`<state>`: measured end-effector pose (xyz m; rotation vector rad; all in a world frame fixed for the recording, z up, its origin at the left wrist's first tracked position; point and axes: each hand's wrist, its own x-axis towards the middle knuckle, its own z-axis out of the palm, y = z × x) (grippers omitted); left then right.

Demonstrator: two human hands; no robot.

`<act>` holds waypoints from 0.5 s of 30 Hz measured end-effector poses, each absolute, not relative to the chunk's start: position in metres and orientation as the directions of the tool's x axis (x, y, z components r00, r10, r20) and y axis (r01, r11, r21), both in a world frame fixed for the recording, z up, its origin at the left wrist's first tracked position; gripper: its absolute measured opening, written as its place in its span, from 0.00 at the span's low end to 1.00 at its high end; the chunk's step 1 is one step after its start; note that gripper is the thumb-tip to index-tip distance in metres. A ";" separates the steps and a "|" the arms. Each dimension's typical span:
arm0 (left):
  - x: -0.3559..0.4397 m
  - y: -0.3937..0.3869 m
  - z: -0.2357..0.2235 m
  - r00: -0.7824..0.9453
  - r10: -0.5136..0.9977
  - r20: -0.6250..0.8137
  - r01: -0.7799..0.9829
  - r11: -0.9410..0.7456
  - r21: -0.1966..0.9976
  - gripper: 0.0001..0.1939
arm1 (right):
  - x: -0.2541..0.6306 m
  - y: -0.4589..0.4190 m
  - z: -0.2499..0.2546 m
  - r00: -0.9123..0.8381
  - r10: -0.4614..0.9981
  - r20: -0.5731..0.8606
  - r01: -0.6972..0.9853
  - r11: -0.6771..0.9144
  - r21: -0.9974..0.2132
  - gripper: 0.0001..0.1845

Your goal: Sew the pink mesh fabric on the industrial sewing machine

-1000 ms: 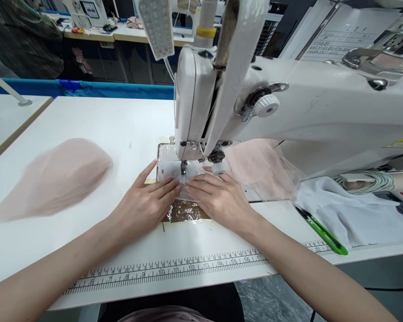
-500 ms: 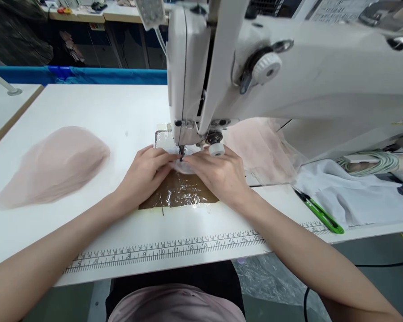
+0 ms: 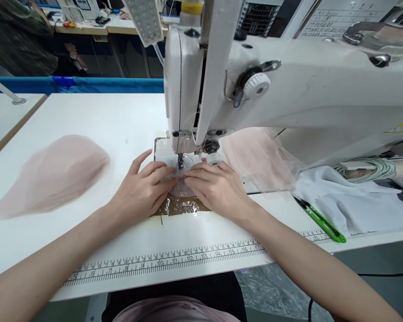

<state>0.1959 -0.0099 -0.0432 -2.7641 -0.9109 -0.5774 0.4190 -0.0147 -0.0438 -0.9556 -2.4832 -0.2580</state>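
Note:
A small piece of sheer pale fabric (image 3: 182, 189) lies under the needle area of a white sewing machine (image 3: 179, 85). My left hand (image 3: 144, 190) pinches its left edge between thumb and fingertips, with one finger lifted apart. From the other side, my right hand (image 3: 218, 185) has its fingers together on the fabric's right edge. Both sets of fingertips are just in front of the presser foot (image 3: 180, 161). Beneath the fabric is a brown patch covered with shiny clear film (image 3: 184, 207). The fingertips partly hide the fabric's edges.
Sheer pink fabric (image 3: 53, 176) lies on the left of the white table (image 3: 121, 250), and more pink fabric (image 3: 260, 156) behind my right hand. Green thread snips (image 3: 322, 221) rest beside a white cloth (image 3: 349, 194). A printed ruler (image 3: 168, 259) runs along the front edge.
Both hands have drawn slightly toward me with the sheer fabric, away from the presser foot. A left finger has lifted. The whole view has shifted a little, so the scene sits lower.

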 end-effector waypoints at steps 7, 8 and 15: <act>0.199 -0.019 -0.045 0.764 0.477 0.434 0.582 -0.800 -0.146 0.15 | 0.420 -0.016 -0.047 -0.657 0.556 0.509 0.657 0.754 0.024 0.12; 0.199 -0.020 -0.044 0.768 0.474 0.431 0.581 -0.799 -0.156 0.15 | 0.420 -0.016 -0.048 -0.657 0.556 0.509 0.658 0.752 0.027 0.12; 0.199 -0.019 -0.042 0.767 0.479 0.427 0.578 -0.804 -0.137 0.13 | 0.419 -0.017 -0.048 -0.659 0.562 0.499 0.663 0.748 0.032 0.12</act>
